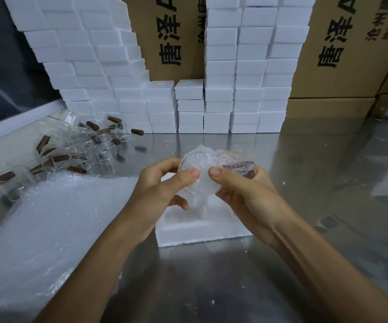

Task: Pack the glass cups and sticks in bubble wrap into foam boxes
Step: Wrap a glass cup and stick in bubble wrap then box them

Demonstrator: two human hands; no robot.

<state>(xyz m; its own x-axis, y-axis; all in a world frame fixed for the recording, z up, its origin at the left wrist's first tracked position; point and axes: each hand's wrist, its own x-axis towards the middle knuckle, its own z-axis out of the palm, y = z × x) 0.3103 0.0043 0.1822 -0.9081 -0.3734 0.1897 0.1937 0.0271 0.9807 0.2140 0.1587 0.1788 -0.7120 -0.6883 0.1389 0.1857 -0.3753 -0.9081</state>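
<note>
Stacked white foam boxes [221,101] back the steel table; left hand [165,183] and right hand [242,190] pinch a bubble-wrapped glass cup and brown stick [211,169] over the near open foam box [197,231]. Loose wrap could unroll and snag.

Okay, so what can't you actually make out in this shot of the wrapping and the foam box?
All in the head view:
- Open white foam box: interior mostly hidden behind both hands and the bundle.
- Clear bubble-wrapped bundle: the cup inside is blurred by wrap; left hand and right hand cover its sides.
- Clear bubble wrap sheet: cut off by the left edge.
- Heap of glass cups and brown sticks: overlapping, uncountable.
</note>
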